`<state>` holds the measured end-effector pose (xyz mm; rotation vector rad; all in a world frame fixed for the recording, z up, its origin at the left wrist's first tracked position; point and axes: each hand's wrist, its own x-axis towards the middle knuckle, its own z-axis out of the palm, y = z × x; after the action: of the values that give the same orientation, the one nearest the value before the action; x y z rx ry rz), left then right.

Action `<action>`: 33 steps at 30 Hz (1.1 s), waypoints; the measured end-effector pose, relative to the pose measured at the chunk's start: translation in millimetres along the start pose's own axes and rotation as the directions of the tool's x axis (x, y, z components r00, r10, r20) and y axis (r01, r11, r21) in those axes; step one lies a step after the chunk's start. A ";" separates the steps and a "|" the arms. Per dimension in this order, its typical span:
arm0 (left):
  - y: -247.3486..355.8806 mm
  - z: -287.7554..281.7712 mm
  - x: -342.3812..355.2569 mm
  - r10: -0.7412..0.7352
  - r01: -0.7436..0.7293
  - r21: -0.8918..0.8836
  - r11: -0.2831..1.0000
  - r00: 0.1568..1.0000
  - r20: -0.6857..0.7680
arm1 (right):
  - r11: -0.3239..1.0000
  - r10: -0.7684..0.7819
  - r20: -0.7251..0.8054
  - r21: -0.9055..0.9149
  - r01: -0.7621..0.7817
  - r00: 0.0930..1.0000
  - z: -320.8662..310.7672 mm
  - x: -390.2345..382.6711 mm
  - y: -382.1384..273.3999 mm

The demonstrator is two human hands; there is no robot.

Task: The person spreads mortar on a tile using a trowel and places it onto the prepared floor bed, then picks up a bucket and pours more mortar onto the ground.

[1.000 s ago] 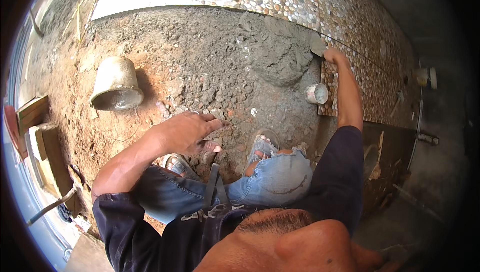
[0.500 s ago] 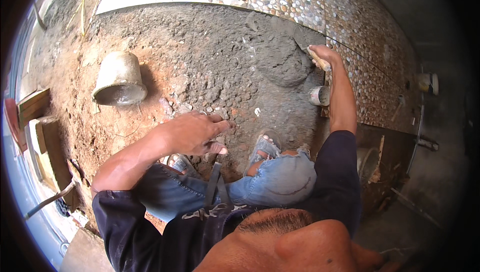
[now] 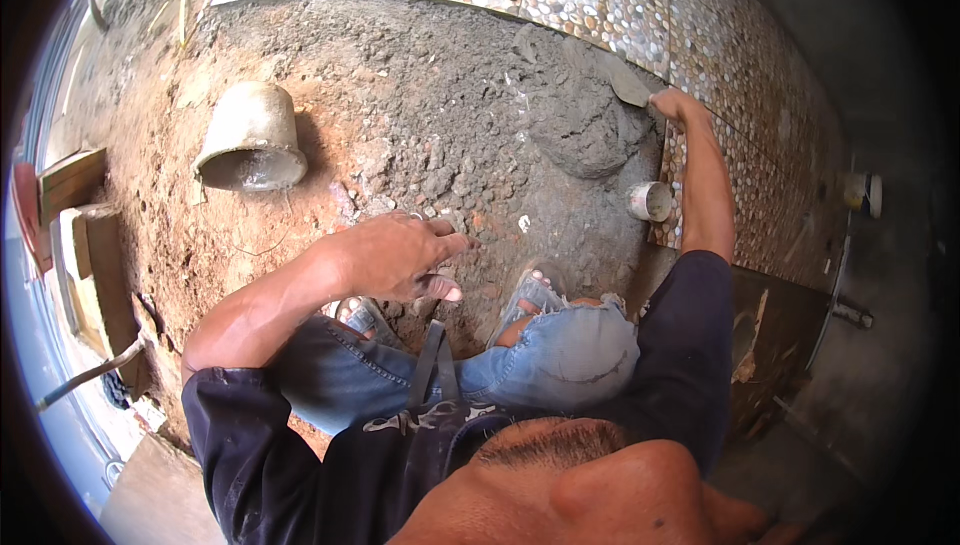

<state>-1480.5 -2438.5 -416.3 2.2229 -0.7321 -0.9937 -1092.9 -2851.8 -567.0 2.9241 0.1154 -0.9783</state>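
My right hand (image 3: 680, 107) is closed round the handle of a trowel (image 3: 628, 83), at the far right of the bare ground. The trowel's grey blade lies against the upper right side of a mound of wet mortar (image 3: 590, 125), beside the edge of the pebble-patterned tiles (image 3: 610, 5). Its handle is mostly hidden in my fist. My left hand (image 3: 405, 257) hangs over the ground in front of my left knee, fingers apart and holding nothing. Below my right hand a small whitish can (image 3: 650, 202) lies on its side near the tile edge.
A mortar-stained bucket (image 3: 252, 135) lies tipped on the rough soil at left. Wooden blocks (image 3: 100, 255) stand at the left edge. My sandalled feet (image 3: 535, 295) rest on the ground below the mortar. Another container (image 3: 862, 195) is at the far right.
My right hand has moved slightly right, and the trowel has turned so its blade shows more plainly on the mortar. My left hand stays almost where it was. The whole view has shifted a little.
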 end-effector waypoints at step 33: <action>8.9 17.2 -10.2 0.137 -0.137 -0.001 0.991 0.989 -0.063 | 0.836 -0.523 0.040 -0.168 0.522 0.851 31.4 -18.4 -184.3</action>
<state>-1501.9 -2442.6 -414.8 2.1576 -0.8403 -0.8534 -1142.7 -2671.7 -586.4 2.7767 0.9962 -0.9438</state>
